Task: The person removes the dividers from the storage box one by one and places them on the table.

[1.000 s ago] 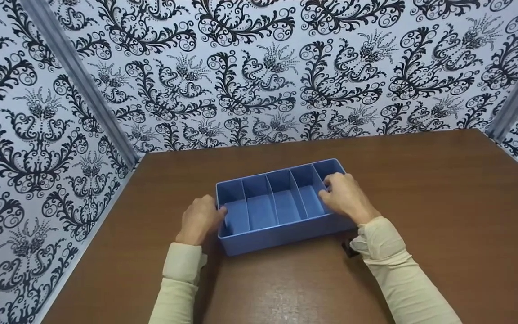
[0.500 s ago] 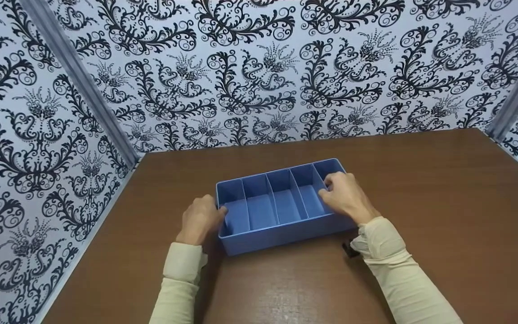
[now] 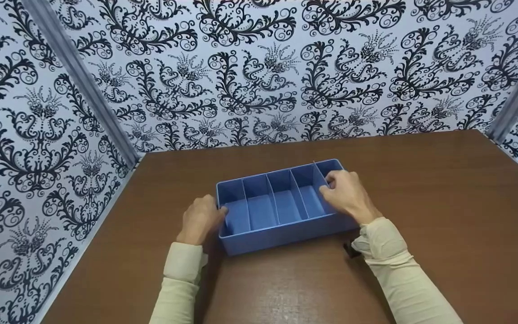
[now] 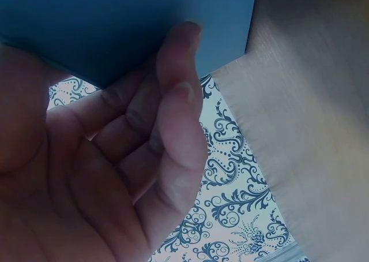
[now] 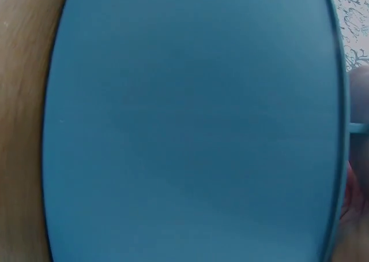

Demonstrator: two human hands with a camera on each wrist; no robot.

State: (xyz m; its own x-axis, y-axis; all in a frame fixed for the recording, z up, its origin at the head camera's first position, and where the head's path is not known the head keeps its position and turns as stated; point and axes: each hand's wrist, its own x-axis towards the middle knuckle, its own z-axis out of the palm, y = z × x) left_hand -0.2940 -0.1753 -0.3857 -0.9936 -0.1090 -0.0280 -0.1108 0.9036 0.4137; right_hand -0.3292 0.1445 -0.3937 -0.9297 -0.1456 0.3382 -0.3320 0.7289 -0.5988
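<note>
A blue rectangular box (image 3: 281,235) with thin upright dividers sits slantwise on the table. My left hand (image 3: 199,219) holds its left end wall, thumb inside and fingers outside; the left wrist view has these fingers (image 4: 181,123) curled against the blue wall (image 4: 225,31). At the right end my right hand (image 3: 348,194) reaches in and pinches the rightmost divider (image 3: 319,176), whose far top corner stands slightly above the rim. The right wrist view is mostly filled by the box's front wall (image 5: 190,118), and the divider's edge (image 5: 358,128) sticks out past the rim.
The brown wooden table (image 3: 443,202) stretches around the box. Patterned black-and-white walls (image 3: 259,81) close off the back and left. A small dark object (image 3: 351,249) hangs at the right cuff.
My right hand has shifted very slightly, and the rightmost divider has risen so its far corner pokes above the rim. The box and left hand have stayed in place.
</note>
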